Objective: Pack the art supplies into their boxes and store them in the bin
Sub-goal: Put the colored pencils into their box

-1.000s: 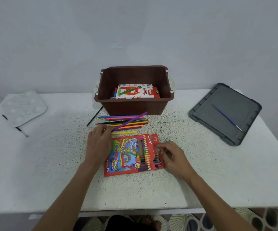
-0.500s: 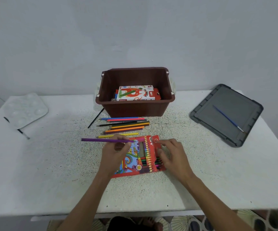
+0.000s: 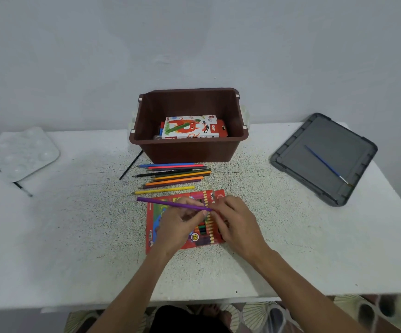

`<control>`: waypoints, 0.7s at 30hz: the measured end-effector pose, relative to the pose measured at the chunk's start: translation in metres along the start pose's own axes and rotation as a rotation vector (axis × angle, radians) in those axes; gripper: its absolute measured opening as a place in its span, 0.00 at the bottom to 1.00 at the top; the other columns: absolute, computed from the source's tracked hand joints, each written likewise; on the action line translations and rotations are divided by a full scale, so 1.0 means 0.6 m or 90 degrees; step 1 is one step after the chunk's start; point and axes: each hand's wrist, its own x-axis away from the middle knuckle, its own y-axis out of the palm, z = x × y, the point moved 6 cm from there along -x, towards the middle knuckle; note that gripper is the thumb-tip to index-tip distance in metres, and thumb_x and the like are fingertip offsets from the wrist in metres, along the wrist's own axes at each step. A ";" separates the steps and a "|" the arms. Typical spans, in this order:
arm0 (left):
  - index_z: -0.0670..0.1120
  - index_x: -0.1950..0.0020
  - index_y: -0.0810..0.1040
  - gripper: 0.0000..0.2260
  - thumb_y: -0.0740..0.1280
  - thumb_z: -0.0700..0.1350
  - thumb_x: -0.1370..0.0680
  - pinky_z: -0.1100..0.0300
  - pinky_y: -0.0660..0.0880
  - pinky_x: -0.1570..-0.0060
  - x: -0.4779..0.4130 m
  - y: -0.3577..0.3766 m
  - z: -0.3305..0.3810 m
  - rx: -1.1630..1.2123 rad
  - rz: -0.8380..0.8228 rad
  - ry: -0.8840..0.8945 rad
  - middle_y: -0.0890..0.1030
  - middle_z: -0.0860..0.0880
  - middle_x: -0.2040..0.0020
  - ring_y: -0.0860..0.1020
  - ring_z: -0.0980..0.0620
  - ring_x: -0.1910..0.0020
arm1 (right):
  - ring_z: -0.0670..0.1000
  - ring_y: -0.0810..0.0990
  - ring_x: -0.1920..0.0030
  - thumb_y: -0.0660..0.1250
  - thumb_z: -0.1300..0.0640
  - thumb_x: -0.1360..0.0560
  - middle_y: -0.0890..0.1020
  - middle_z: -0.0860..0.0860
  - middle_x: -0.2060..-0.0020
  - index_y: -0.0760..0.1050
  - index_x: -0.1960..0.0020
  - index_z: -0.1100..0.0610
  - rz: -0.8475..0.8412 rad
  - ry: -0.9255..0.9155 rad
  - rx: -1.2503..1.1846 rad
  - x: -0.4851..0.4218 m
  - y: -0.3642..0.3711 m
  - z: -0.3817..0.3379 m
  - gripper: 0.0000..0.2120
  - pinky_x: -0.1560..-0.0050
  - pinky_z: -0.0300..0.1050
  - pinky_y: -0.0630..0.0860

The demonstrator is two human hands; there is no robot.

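A red colored-pencil box [image 3: 155, 227] lies flat on the white table, pencils showing through its window. My left hand [image 3: 179, 224] pinches a purple pencil [image 3: 163, 202] above the box, its right end at the box's window. My right hand [image 3: 235, 222] rests on the box's right end, fingers curled over its edge. Several loose colored pencils [image 3: 174, 175] lie in a row between the box and the brown bin [image 3: 190, 150]. An oil pastels box [image 3: 190, 127] lies inside the bin.
The grey bin lid [image 3: 324, 162] sits at the right with a blue paintbrush [image 3: 324, 163] on it. A white paint palette [image 3: 24, 152] lies at the far left over a black brush [image 3: 22, 188]. Another thin black brush [image 3: 131, 165] lies left of the bin.
My left hand lifted the purple pencil from the loose row and carried it over the box, its end now at the window. My right hand stayed on the box's right end.
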 end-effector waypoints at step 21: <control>0.49 0.25 0.63 0.37 0.57 0.72 0.26 0.40 0.77 0.42 0.034 -0.122 -0.082 -0.477 0.128 0.153 0.61 0.49 0.24 0.69 0.49 0.30 | 0.57 0.76 0.64 0.75 0.66 0.30 0.79 0.55 0.61 0.82 0.53 0.64 -0.036 -0.012 0.319 0.034 -0.191 0.208 0.07 0.67 0.45 0.70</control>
